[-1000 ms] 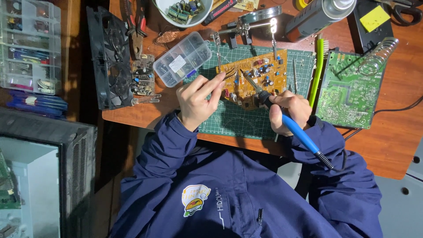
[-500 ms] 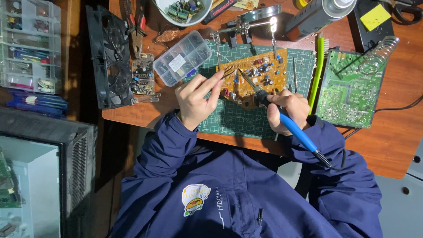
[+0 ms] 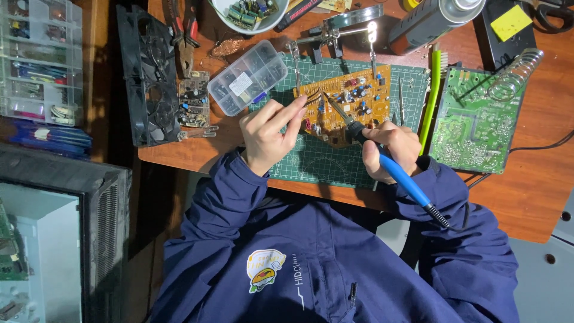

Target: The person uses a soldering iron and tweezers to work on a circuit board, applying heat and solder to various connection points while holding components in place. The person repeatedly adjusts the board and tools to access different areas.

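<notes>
Little has changed in the last second: our right hand (image 3: 390, 148) still grips the blue soldering iron (image 3: 394, 173), tip on the orange circuit board (image 3: 350, 101); our left hand (image 3: 270, 133) stays pinched on thin solder wire (image 3: 312, 98) over the green cutting mat (image 3: 323, 161).

A wooden table (image 3: 532, 197) takes the upper part of the view, lit warm from above. Left of it stands a dark cabinet (image 3: 66, 179), and a clear drawer box (image 3: 39, 60) above. Grey floor (image 3: 541, 281) shows at right.
</notes>
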